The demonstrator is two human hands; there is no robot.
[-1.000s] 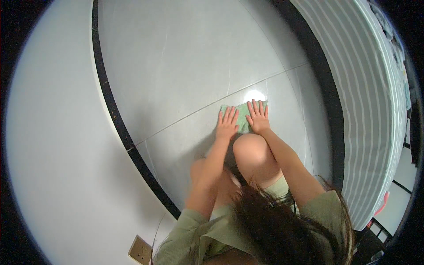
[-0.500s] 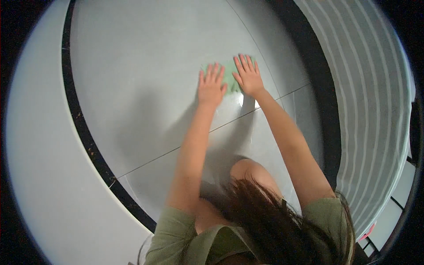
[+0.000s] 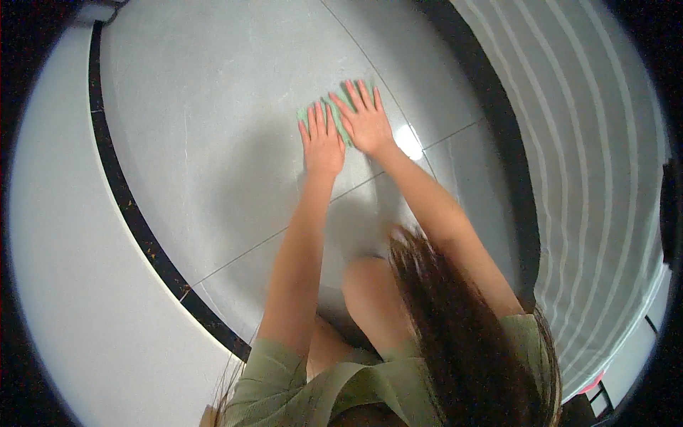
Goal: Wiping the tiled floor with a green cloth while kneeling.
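A green cloth (image 3: 341, 122) lies flat on the grey tiled floor (image 3: 206, 92), mostly covered by my two hands. My left hand (image 3: 324, 146) presses on its left part, palm down with the fingers stretched out. Just to the right and slightly farther off, my right hand (image 3: 368, 122) rests flat on the cloth, its fingers spread and its thumb pointing left. Neither hand is wrapped round the cloth. Both arms reach forward over the floor.
On the left a white wall (image 3: 57, 213) meets the floor at a black skirting strip (image 3: 135, 220). To the right stands a bed with a grey-and-white striped cover (image 3: 583, 178) over a dark base (image 3: 523, 192). My knee (image 3: 373, 299) is near, with long hair hanging over it.
Both hands and the cloth have slid a little to the left across the tiles. My hands are closer together now, and the hair hangs farther to the right.
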